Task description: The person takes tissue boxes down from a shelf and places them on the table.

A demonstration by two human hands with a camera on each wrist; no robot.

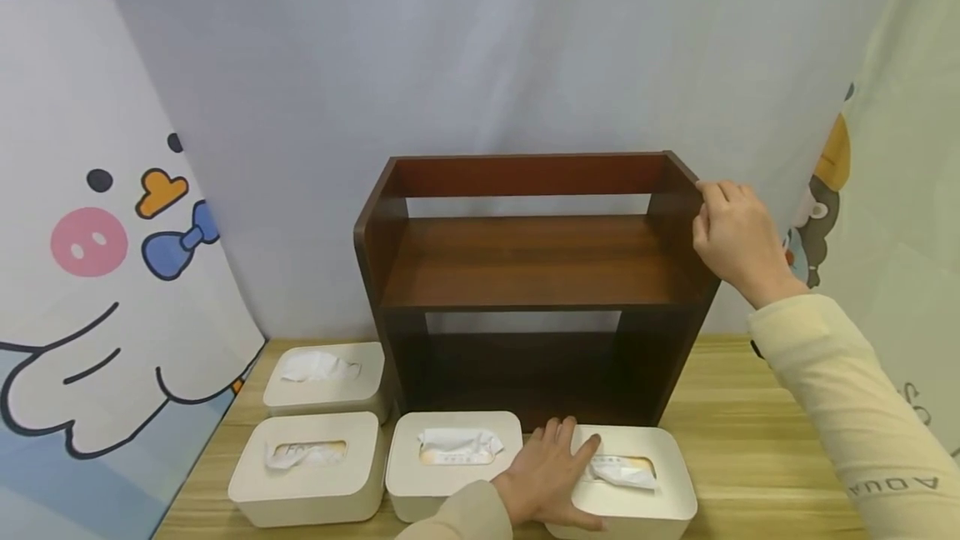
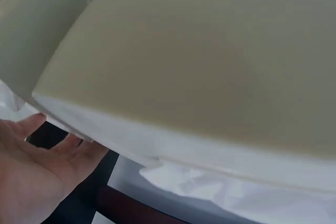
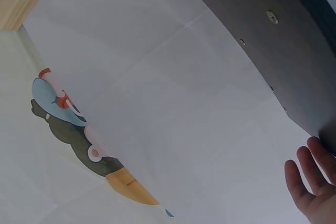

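A dark brown two-tier wooden shelf (image 1: pixel 525 261) stands upright against the backdrop. With thumb and index finger, my right hand (image 1: pixel 738 236) holds the upper front edge of its right side panel; in the right wrist view the other fingers (image 3: pixel 296 184) extend beside the dark panel (image 3: pixel 257 35). My left hand (image 1: pixel 549 477) lies with spread fingers on the left end of the rightmost cream tissue box (image 1: pixel 671 473), partly covering its top. Close up in the left wrist view, that box (image 2: pixel 173 66) fills most of the picture, the left hand (image 2: pixel 39 171) at its end.
Left of that box is another tissue box (image 1: pixel 408 473), then one at the front left (image 1: pixel 255 482) and one behind it (image 1: pixel 277 386). All have white tissue poking out. They sit on a wood-grain table (image 1: pixel 757 432). Printed cartoon cloths (image 1: pixel 45 148) hang at the sides.
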